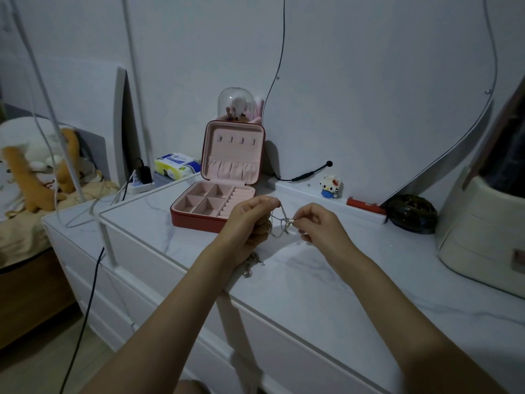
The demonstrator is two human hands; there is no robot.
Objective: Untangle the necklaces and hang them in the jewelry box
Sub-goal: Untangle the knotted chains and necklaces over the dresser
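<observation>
Head view: the untangling step is judged to be in hand, with nothing yet hung. The necklaces [279,223] are held as a small knot of fine chain above the dresser top [312,280], between the two hands. The left hand [250,220] is curled on the chain, its fingertips pinching a strand at the top of the tangle; more chain is seen trailing from under its wrist at 6 o'clock onto the marble surface. The right hand [318,226] is closed in a pinch on a strand or clasp at 3 o'clock of the knot; which it is cannot be told. The hands are kept just apart, the tangle stretched between them. The jewelry box [216,200] stands open at 11 o'clock of the hands, near but not touching, its lid upright, the four hooks [236,140] in the lid bare. The next move is judged to call for one strand to be teased free of the knot by gentle pulling, before anything is carried to a hook.
</observation>
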